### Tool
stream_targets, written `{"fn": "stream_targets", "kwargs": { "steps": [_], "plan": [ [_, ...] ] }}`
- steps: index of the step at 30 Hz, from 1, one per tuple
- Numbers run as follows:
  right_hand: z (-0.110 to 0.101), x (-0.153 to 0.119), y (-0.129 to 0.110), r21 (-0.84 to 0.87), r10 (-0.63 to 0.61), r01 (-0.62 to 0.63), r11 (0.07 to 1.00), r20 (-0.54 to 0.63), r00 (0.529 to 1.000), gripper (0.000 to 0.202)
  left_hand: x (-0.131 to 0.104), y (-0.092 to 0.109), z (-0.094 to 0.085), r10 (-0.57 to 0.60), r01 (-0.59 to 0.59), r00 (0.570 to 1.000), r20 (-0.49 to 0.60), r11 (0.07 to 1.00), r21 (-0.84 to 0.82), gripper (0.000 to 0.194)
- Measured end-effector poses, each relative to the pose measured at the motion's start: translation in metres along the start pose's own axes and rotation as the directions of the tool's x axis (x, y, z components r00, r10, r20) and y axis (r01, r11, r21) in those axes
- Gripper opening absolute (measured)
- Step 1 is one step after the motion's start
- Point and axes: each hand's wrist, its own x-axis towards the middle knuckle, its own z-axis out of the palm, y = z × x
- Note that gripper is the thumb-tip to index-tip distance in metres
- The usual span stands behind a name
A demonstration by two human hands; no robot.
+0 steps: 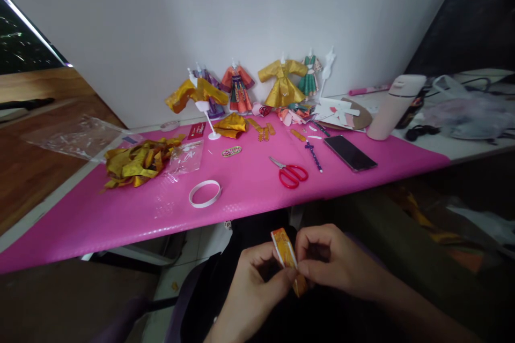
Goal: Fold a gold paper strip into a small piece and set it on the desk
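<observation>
A narrow gold strip with white edges (pixel 285 248) is held upright and slightly tilted between my two hands, below the table's front edge. My left hand (pixel 259 284) grips it from the left, thumb pressed near its lower half. From the right, my right hand (pixel 328 257) pinches its edge with thumb and forefinger. On the pink mat (pixel 241 187) above them lie red-handled scissors (pixel 293 174), a white ring of tape (pixel 205 194) and a small patterned oval piece (pixel 232 151).
Gold fabric scraps (pixel 139 163) and a clear bag (pixel 187 158) lie left. Dressed doll stands (pixel 238 86) line the wall. A black phone (pixel 350 153), a pale bottle (pixel 396 107) and a plastic bag (pixel 470 112) are on the right.
</observation>
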Motion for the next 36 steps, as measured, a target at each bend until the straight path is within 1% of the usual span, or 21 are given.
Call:
{"fn": "stream_targets", "kwargs": {
  "steps": [7, 14, 21, 31, 36],
  "plan": [
    [-0.0015, 0.0010, 0.0047, 0.086, 0.024, -0.027, 0.996, 0.047, 0.999, 0.017, -0.0005, -0.0012, -0.0010, -0.013, 0.015, 0.999, 0.040, 0.998, -0.054, 0.006],
    [-0.0032, 0.0000, 0.0069, 0.149, 0.040, -0.053, 0.987, 0.089, 0.995, 0.024, -0.0012, -0.0002, -0.0020, -0.036, 0.045, 0.995, 0.092, 0.995, -0.093, 0.012],
    [-0.0026, -0.0008, 0.0088, 0.190, 0.041, -0.062, 0.980, 0.109, 0.993, 0.024, -0.0023, 0.0011, -0.0020, -0.048, 0.063, 0.990, 0.130, 0.991, -0.115, 0.011],
    [-0.0020, -0.0009, 0.0080, 0.251, 0.037, -0.075, 0.965, 0.153, 0.987, 0.025, -0.0031, 0.0059, -0.0015, -0.083, 0.115, 0.981, 0.177, 0.977, -0.178, 0.022],
    [-0.0014, -0.0001, 0.0086, 0.277, 0.038, -0.082, 0.957, 0.162, 0.986, 0.025, -0.0043, 0.0041, -0.0015, -0.079, 0.123, 0.977, 0.196, 0.967, -0.222, 0.018]
  ]
}}
